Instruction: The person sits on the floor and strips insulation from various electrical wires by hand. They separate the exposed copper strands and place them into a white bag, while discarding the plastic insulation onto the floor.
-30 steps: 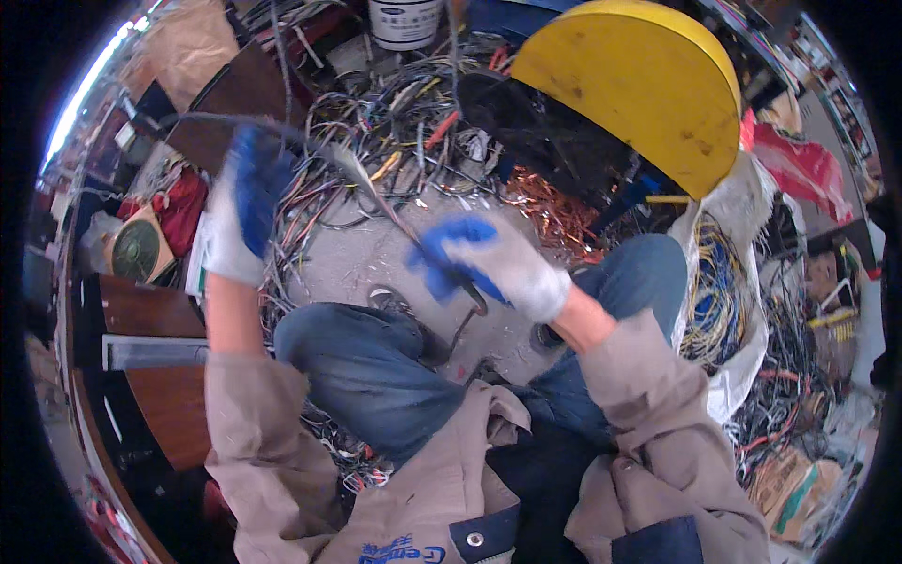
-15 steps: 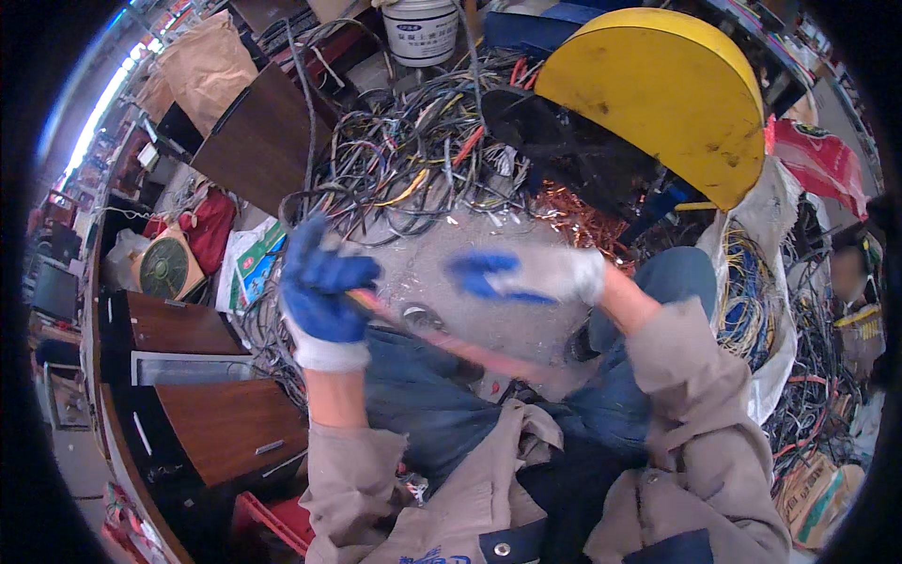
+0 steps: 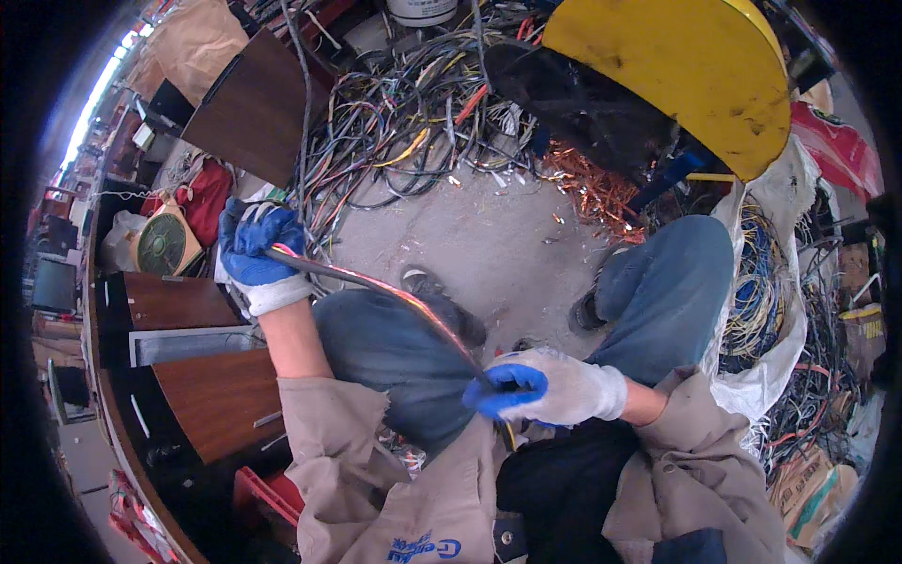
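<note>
Both my hands wear white gloves with blue palms. A dark-sheathed cable [image 3: 376, 287] stretches diagonally between them above my lap; its jacket is split lengthwise, so red, yellow and white wires show inside. My left hand [image 3: 263, 249], up at the left, is closed round the upper end of the cable. Lower down, near my waist, my right hand [image 3: 540, 385] is closed round the cable as well. A short yellow piece shows just below the right hand.
A large tangle of cut cables [image 3: 413, 141] covers the floor ahead. Beneath a yellow machine guard [image 3: 676, 70] lies a heap of copper scraps [image 3: 587, 193]. On the right stands a white sack [image 3: 799, 202] of coiled wires. Brown-fronted cabinets [image 3: 211, 399] line the left, near a round fan [image 3: 164, 242].
My right hand has come down toward my waist and closed on the cable, which it was apart from before. My left hand has moved left, pulling the cable straighter.
</note>
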`<state>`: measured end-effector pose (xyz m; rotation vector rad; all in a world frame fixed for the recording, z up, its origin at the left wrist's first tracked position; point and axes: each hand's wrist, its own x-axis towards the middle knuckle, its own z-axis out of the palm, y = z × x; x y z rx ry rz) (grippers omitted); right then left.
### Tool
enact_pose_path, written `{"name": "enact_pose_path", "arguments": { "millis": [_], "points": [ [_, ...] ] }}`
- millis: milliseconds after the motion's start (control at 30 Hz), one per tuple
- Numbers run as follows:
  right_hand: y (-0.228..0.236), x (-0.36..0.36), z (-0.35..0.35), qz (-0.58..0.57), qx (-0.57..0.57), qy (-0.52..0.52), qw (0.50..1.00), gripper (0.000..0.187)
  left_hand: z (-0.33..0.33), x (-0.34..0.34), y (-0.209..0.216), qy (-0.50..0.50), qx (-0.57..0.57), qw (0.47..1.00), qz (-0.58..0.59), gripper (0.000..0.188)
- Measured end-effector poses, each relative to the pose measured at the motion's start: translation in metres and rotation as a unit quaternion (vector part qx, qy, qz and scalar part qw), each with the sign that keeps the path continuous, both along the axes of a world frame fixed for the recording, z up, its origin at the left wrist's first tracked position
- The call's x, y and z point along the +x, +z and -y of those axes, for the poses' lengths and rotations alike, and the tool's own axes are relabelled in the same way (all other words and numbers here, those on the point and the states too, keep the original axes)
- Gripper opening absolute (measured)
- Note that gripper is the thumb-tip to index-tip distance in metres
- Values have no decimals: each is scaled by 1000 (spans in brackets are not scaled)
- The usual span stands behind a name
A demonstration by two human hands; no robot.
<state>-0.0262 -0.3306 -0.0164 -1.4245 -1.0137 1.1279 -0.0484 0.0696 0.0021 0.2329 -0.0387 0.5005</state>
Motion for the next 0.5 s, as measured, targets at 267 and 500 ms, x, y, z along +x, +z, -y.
{"name": "enact_pose_path", "arguments": {
  "millis": [267, 500],
  "points": [
    [37, 70, 27, 204, 81, -161, 962, 32, 58, -3, -8, 171, 328, 829, -420, 52],
    [122, 129, 38, 272, 108, 8, 956, 29, 158, -20, 59, 98, 814, 559, -122, 41]
  ]
}}
